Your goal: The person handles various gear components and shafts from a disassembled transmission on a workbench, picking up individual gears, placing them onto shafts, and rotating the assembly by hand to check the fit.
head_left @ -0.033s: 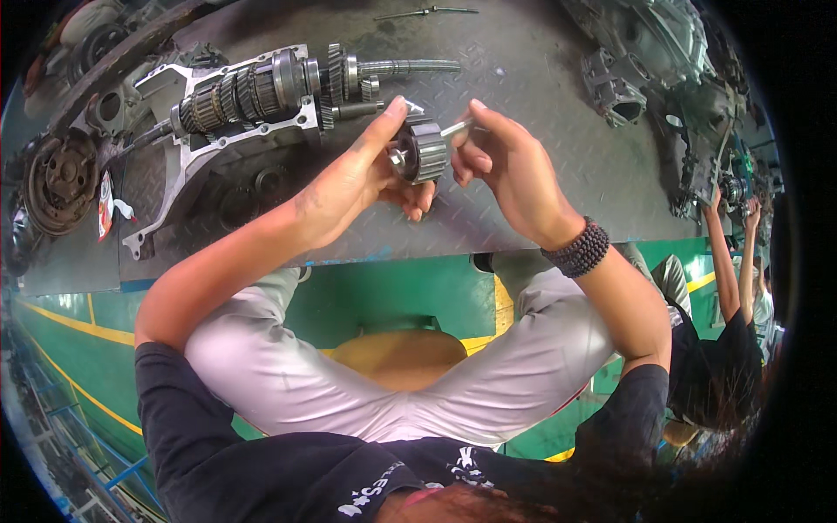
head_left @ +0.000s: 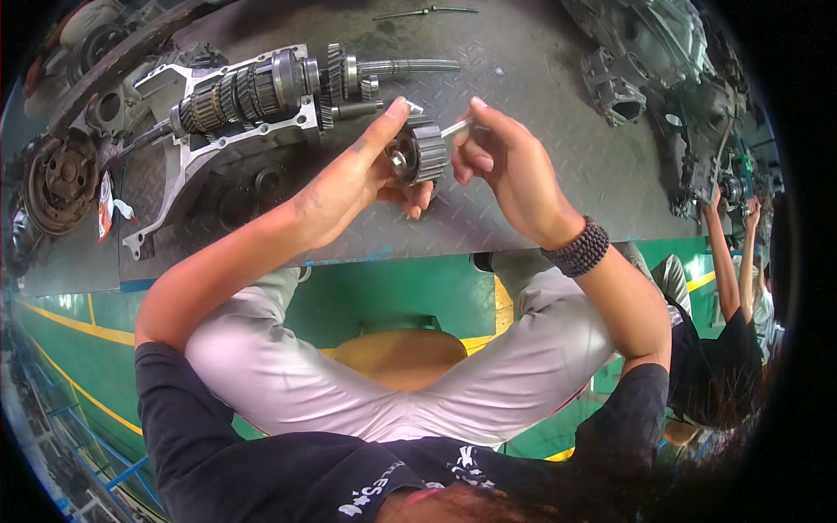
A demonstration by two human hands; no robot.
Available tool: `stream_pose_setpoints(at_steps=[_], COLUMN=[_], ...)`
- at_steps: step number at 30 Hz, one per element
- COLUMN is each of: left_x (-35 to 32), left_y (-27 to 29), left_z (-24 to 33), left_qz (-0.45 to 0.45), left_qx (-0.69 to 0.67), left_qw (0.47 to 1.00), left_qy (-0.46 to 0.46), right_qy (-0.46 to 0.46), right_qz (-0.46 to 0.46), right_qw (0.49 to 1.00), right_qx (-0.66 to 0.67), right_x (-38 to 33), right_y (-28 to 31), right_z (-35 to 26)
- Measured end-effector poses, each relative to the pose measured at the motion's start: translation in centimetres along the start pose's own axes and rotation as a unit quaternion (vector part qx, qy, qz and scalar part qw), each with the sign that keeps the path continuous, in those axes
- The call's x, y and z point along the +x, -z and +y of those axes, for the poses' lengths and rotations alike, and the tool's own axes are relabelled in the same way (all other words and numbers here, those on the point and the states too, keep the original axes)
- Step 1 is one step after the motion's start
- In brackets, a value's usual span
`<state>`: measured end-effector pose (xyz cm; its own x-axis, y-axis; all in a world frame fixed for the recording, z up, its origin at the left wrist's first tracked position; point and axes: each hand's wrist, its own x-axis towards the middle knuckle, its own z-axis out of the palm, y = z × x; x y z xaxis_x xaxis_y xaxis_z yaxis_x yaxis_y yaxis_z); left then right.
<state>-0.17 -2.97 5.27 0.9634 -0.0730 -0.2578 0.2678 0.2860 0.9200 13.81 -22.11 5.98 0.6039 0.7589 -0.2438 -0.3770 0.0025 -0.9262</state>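
My left hand (head_left: 362, 174) holds a small dark toothed gear (head_left: 425, 152) up over the tread-plate surface (head_left: 540, 78), thumb and fingers wrapped around its left side. My right hand (head_left: 514, 166) is closed on a small silvery metal piece (head_left: 455, 129) that touches the gear's upper right edge. A dark beaded bracelet (head_left: 575, 248) sits on my right wrist. Just beyond my hands lies a long gear shaft (head_left: 261, 87) with several gears, resting on an open grey gearbox housing (head_left: 187, 166).
A round rusty disc part (head_left: 57, 183) lies at the far left. Grey cast engine parts (head_left: 645, 52) sit at the top right, and a thin rod (head_left: 427, 11) at the top edge. Another person (head_left: 732, 296) in a dark shirt works at the right with arms raised.
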Motion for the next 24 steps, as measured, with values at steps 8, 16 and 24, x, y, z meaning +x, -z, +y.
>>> stream_pose_setpoints(at_steps=[8, 16, 24], left_x=[-0.3, -0.7, -0.2], left_y=[0.1, 0.0, 0.4], left_z=[0.0, -0.1, -0.9], left_qz=[0.013, 0.043, 0.078], left_qx=[-0.005, 0.027, 0.143], left_qw=[1.000, 0.999, 0.982], left_qy=[-0.017, -0.014, -0.092], right_qy=[0.057, 0.093, 0.168], right_qz=[0.000, 0.003, 0.029], right_qw=[0.997, 0.986, 0.964], right_qx=[-0.045, -0.138, -0.206], right_x=[-0.4, -0.2, 0.5], right_y=[0.0, 0.7, 1.2], right_z=[-0.6, -0.4, 0.4])
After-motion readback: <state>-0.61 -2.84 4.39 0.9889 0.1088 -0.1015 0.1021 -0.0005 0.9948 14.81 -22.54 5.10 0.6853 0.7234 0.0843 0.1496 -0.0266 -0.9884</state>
